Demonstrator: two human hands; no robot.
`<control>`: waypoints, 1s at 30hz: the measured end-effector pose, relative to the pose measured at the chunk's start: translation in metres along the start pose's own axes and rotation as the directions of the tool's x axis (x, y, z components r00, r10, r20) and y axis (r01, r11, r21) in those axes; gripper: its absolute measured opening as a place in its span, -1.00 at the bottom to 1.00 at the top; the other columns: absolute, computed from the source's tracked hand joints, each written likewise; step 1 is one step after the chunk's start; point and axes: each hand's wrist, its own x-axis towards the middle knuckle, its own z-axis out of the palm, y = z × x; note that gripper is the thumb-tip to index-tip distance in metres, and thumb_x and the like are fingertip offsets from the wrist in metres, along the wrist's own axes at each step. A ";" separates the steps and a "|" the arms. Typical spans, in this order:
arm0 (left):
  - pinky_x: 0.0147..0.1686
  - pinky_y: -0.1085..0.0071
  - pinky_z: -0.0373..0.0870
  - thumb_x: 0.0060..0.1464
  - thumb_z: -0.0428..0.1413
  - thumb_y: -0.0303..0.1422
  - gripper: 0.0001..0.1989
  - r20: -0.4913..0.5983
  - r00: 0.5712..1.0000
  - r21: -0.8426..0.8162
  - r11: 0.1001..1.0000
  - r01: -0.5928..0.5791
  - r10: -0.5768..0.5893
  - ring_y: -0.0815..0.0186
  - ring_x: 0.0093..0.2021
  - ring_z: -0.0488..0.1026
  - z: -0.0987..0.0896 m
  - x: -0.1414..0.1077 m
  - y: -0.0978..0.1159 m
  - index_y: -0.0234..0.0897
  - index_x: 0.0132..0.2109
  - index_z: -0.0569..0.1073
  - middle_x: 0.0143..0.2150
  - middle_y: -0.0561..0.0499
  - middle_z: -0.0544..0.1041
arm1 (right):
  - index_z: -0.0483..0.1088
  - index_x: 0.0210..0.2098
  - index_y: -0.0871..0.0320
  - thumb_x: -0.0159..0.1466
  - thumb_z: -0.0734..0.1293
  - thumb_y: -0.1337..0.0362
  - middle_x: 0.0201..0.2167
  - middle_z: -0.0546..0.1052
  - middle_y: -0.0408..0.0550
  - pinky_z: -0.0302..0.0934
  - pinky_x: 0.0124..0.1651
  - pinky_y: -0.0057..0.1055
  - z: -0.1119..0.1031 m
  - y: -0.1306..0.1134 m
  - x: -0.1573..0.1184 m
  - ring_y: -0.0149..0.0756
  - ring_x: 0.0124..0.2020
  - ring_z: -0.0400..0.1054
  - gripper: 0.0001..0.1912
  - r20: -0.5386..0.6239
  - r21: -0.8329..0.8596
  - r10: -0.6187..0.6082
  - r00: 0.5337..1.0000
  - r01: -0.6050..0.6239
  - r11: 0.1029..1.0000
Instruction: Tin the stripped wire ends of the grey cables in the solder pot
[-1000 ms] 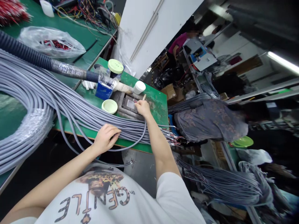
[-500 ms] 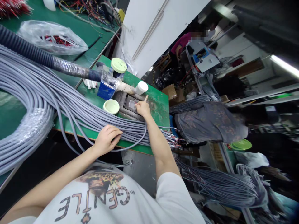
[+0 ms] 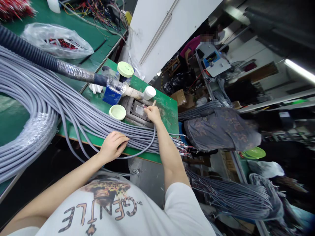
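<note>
My right hand point(image 3: 153, 114) is closed on the end of a grey cable point(image 3: 150, 144), which loops up from the bundle. Small wire ends show at its fingertips, beside a shiny silver plate-like surface point(image 3: 139, 110) set in a dark, dirty block point(image 3: 133, 118). Against the near side of a thick bundle of grey cables point(image 3: 98, 118) lies my left hand point(image 3: 113, 146). Its fingers are stretched out and its thumb is apart; its palm side is hidden. Stripped wire ends point(image 3: 183, 147) fan out at the bundle's right end.
A ribbed hose point(image 3: 73, 70) ends over the block beside a white round cap point(image 3: 149, 92). Around it stand a pale green dish point(image 3: 117, 112), a lidded tub point(image 3: 125, 69) and a blue box point(image 3: 112, 95). A coiled cable bundle point(image 3: 36, 131) lies left. Another person point(image 3: 190, 46) is in the background.
My right hand has shifted slightly right and drawn back a little from the silver surface, still with the cable. My left hand has stayed in place.
</note>
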 end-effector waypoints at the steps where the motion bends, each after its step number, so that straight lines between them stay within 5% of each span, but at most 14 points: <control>1: -0.15 0.26 0.39 0.17 0.06 -0.45 -0.83 0.001 1.000 0.000 1.000 0.000 0.000 0.25 -0.20 0.45 0.000 0.000 0.000 -0.22 -0.08 0.45 -0.23 -0.07 0.57 | 0.44 -0.53 0.21 0.15 0.24 0.17 -0.58 0.42 -0.11 0.08 -0.37 -0.48 -0.001 0.002 0.001 -0.34 -0.44 0.28 -0.73 -0.001 0.034 -0.011 1.000 0.011 0.999; 8: -0.15 0.27 0.39 0.16 0.07 -0.46 -0.83 -0.006 1.000 0.007 1.000 -0.013 0.013 0.26 -0.20 0.45 0.000 0.000 0.000 -0.25 -0.08 0.44 -0.23 -0.07 0.56 | 0.29 -0.63 0.19 0.08 0.27 0.09 -0.68 0.16 -0.25 -0.07 -0.49 -0.51 -0.003 0.013 -0.001 -0.46 -0.57 0.04 -0.70 0.000 0.224 -0.071 0.997 0.070 0.972; 20: -0.16 0.26 0.39 0.17 0.07 -0.46 -0.84 -0.009 1.000 -0.001 1.000 -0.006 0.006 0.26 -0.21 0.44 0.000 0.000 0.001 -0.24 -0.10 0.45 -0.24 -0.06 0.56 | 0.39 -0.50 0.22 0.03 0.28 0.07 -0.64 0.23 -0.25 -0.08 -0.46 -0.50 -0.010 0.011 -0.013 -0.46 -0.56 0.05 -0.71 -0.007 0.432 -0.142 0.990 0.131 0.893; 30: -0.16 0.26 0.39 0.16 0.07 -0.46 -0.83 -0.005 1.000 -0.015 1.000 -0.009 0.009 0.26 -0.21 0.43 0.000 0.000 0.000 -0.24 -0.09 0.44 -0.24 -0.06 0.56 | 0.47 -0.46 0.22 0.09 0.27 0.19 -0.59 0.37 -0.17 0.06 -0.37 -0.49 -0.003 0.001 -0.006 -0.36 -0.45 0.24 -0.78 0.008 0.070 -0.053 0.999 0.052 0.996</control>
